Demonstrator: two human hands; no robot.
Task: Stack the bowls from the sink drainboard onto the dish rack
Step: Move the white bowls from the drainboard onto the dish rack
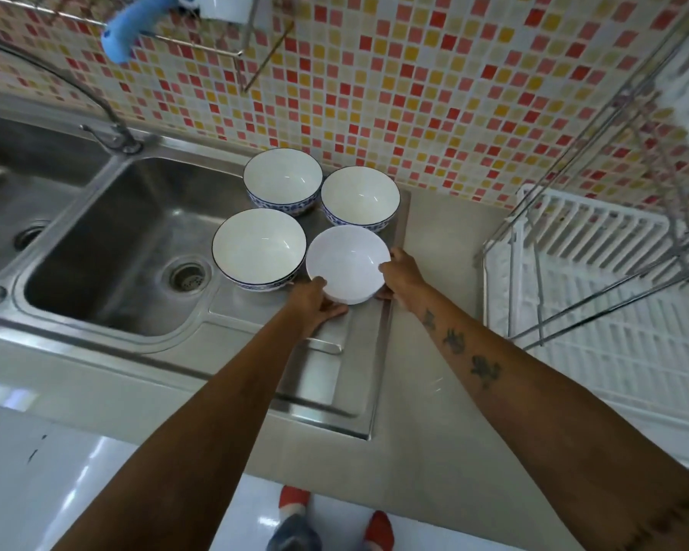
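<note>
Several bowls stand upright on the steel drainboard [323, 375]. The nearest is a plain white bowl [349, 260]; my left hand [315, 304] grips its near left side and my right hand [400, 274] grips its right rim. Beside it on the left sits a white bowl with a blue pattern [259, 248]. Two more blue-patterned bowls stand behind, one at the back left [282, 177] and one at the back right [359, 197]. The white dish rack [597, 296] with a metal wire frame stands on the counter to the right.
The sink basin [128, 248] with its drain lies left of the bowls, a tap [108, 133] behind it. A mosaic tiled wall [434, 93] rises at the back. Grey counter [438, 344] separates the drainboard and rack. A blue object [132, 25] hangs on a wall rail.
</note>
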